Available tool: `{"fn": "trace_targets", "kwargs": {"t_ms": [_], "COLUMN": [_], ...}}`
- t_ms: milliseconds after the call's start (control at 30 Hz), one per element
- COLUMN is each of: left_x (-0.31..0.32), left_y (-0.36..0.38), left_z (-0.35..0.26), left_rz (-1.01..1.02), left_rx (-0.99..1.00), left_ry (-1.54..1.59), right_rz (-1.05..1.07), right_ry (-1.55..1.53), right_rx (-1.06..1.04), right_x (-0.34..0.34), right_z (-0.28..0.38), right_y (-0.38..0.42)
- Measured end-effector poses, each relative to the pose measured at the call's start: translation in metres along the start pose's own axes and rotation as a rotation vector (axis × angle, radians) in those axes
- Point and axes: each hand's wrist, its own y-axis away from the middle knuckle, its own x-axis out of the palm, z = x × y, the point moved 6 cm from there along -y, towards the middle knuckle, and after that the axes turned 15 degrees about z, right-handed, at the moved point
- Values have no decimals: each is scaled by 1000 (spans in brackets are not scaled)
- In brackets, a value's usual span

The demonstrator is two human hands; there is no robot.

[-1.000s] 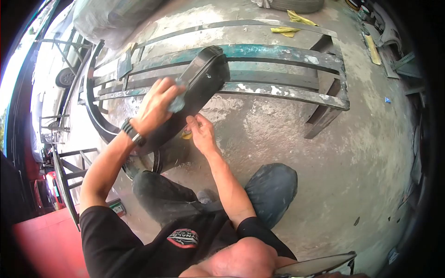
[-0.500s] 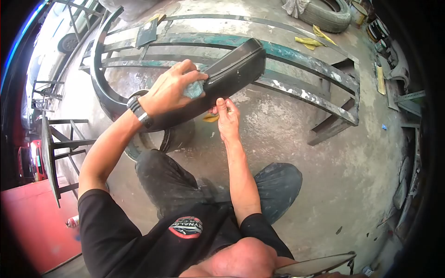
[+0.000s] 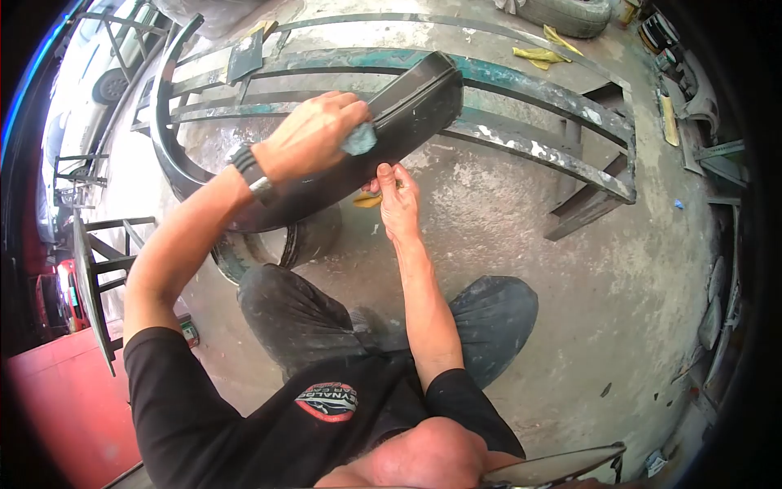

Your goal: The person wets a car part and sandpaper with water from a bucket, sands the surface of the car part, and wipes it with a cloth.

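A long, curved black wheel-arch trim lies across the metal stand, its broad end raised toward the upper right. My left hand, with a watch on the wrist, presses a crumpled blue-grey cloth or pad against the trim's outer face. The fingers are closed round that pad. At the trim's lower edge my right hand is pinched, thumb up, and seems to grip the edge; the fingertips are partly hidden. Just left of those fingers shows a small yellow piece.
The paint-spattered metal stand extends behind the trim. Below the trim stands a dark round container. Yellow cloths and a tire are at the back. Another metal frame stands at left, near a red panel.
My left hand and the pad have slid a little to the right along the trim's face. The right hand stays at the lower edge. The view has shifted slightly.
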Motion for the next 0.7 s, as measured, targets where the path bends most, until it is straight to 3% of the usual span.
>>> {"fn": "trace_targets", "kwargs": {"t_ms": [367, 600, 700], "left_x": [8, -9, -6], "left_y": [-24, -127, -117], "left_z": [-17, -31, -36], "left_rz": [-144, -290, -294], "left_rx": [-82, -178, -201], "left_ry": [2, -107, -101], "right_rz": [-87, -68, -68], "right_ry": [1, 1, 44], "right_rx": [-27, 11, 24], "right_x": [-6, 2, 0], "right_z": [3, 6, 5], "right_y": [-1, 2, 4]}}
